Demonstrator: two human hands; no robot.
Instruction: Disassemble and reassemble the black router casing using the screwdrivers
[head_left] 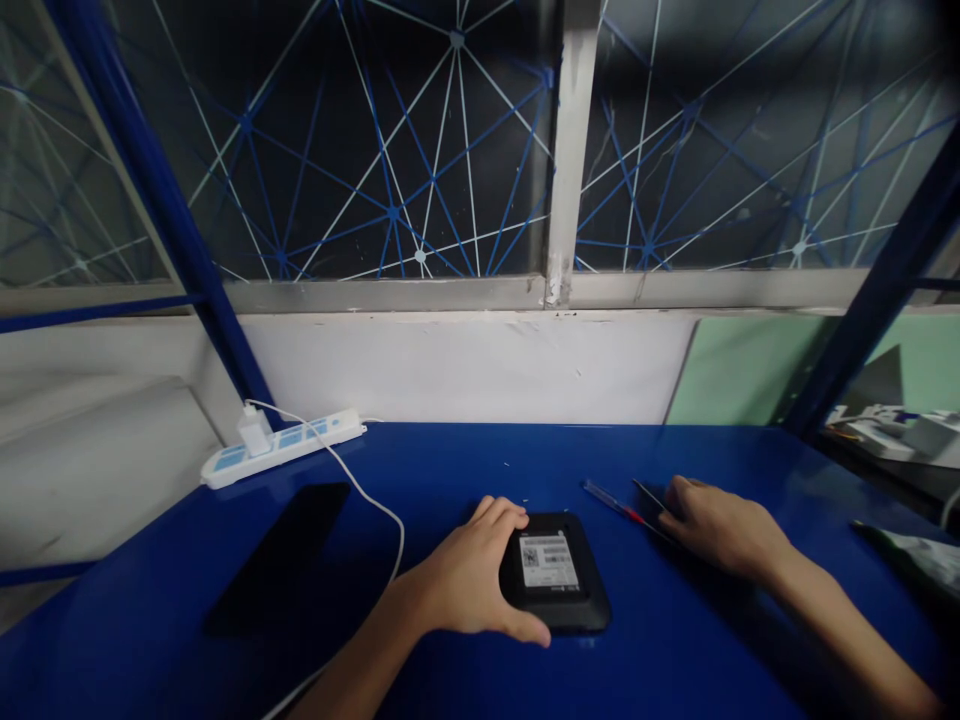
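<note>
A flat black device (592,585) with rounded corners lies on the blue table, a white printed label (550,562) on its upper face. My left hand (469,570) grips it from the left, fingers at the far edge and thumb along the near edge. To the right, my right hand (716,525) is closed low over the table around a thin, dark tool (648,493), whose narrow tip points out to the left; the rest is hidden by the fingers. Just beside that hand lies a slim clear stick with a red part (626,508), perhaps a pen or screwdriver.
A white power strip (285,445) with a plugged-in charger (255,430) sits at the back left. Its white cable (375,500) runs across the table behind my left arm. A dark flat slab (281,560) lies at left. A packet (922,560) lies far right.
</note>
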